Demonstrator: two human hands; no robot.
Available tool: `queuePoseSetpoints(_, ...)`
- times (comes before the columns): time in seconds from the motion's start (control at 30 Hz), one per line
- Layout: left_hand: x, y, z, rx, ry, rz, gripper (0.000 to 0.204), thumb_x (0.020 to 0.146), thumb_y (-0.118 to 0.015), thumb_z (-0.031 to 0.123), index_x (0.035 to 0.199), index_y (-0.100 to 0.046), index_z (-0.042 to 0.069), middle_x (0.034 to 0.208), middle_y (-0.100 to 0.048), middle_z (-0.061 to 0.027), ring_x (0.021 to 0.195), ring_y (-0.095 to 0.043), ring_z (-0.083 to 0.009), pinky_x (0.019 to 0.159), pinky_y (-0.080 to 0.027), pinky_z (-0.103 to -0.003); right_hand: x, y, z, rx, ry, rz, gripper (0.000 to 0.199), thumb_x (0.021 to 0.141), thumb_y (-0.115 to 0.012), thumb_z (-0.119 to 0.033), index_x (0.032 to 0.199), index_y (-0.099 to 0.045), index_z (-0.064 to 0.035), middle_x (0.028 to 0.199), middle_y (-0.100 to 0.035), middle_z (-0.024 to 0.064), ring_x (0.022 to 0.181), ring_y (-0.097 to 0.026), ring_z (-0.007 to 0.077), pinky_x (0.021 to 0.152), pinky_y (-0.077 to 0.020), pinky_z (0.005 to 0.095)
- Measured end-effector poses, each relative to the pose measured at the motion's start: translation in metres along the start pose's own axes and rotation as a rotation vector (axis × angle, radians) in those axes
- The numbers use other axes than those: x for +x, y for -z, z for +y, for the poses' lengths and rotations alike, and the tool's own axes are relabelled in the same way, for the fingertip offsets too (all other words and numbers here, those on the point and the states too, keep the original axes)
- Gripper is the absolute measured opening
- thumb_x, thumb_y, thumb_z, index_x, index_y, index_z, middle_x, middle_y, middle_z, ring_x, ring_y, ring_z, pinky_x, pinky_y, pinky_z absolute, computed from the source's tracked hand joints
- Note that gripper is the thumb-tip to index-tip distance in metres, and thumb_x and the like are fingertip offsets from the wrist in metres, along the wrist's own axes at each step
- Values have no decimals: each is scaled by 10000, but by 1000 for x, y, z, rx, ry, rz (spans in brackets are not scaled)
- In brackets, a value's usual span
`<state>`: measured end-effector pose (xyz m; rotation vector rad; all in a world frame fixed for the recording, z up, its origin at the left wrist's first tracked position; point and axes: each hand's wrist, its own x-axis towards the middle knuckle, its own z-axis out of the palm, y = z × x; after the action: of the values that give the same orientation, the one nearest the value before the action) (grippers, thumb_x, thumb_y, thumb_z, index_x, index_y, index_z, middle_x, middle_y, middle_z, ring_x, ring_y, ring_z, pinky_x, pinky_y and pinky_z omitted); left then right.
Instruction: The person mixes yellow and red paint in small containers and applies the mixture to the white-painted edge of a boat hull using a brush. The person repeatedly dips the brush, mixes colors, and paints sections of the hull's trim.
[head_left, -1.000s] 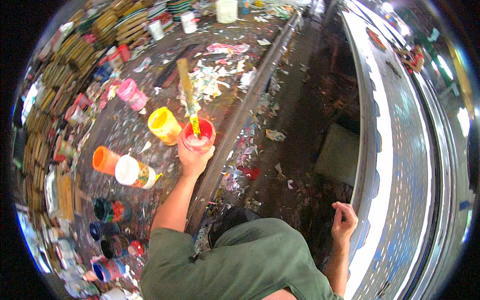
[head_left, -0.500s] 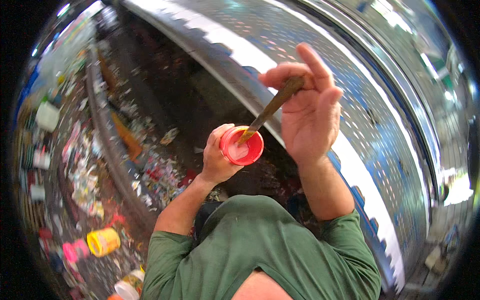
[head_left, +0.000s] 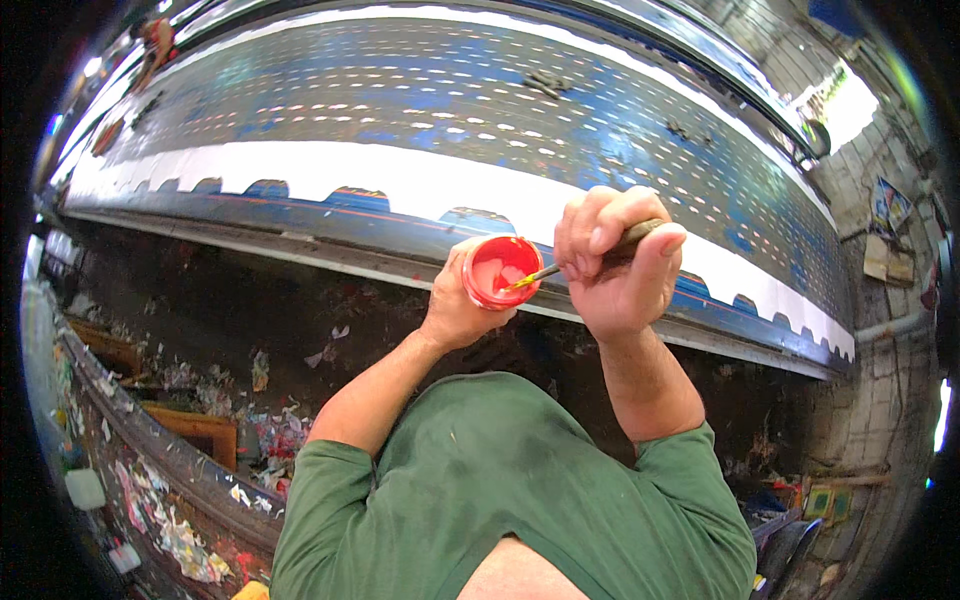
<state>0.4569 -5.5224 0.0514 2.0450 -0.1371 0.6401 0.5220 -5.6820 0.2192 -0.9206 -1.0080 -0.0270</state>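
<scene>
My left hand point(head_left: 452, 308) is wrapped round a small red plastic jar point(head_left: 518, 252), tilted so that its open mouth faces me. Pinkish-red paint point(head_left: 489, 272) lies inside it. Between the bent fingers and thumb of my right hand point(head_left: 618, 275) is a thin stick-like tool point(head_left: 541, 273), dark along its handle and yellowish at the low end. That end reaches into the jar mouth at the paint; whether it is a brush or a stirring stick cannot be made out. Both hands are above the near edge of a long table point(head_left: 420, 95).
A white scalloped strip point(head_left: 400, 165) runs along the table's near side. Rows of pale marks cover the blue-black top, with small dark items point(head_left: 545, 83) on it. Lower left are a paint-crusted rail point(head_left: 160, 480), a wooden frame point(head_left: 200, 437) and a white container point(head_left: 85, 489).
My view has swung right, so the table now lies across in front of me. My right hand has dropped lower and its fingers have closed more round the tool, whose end stays in the jar.
</scene>
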Motion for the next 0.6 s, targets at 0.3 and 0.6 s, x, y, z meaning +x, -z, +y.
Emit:
queuePoseSetpoints(0.3,20,-94,-5,-74,15,-194,906,732,-1006,223,1530,-598,92,1496,-643,-142,1423,-612,-363,1237,-494,-482,-40,81,3,-320,82,118,650,1193,-456,-629,999,-590,-23,779,-567,81,635,-523,158,593,-488,314)
queuePoseSetpoints(0.6,32,-113,-41,-387,168,-378,970,647,-978,152,1542,-608,103,1530,-624,-143,1468,-572,-356,1290,-439,-478,-27,96,-3,-87,-78,102,602,1211,-485,-569,987,-626,-28,732,-533,2,601,-466,89,545,-371,283)
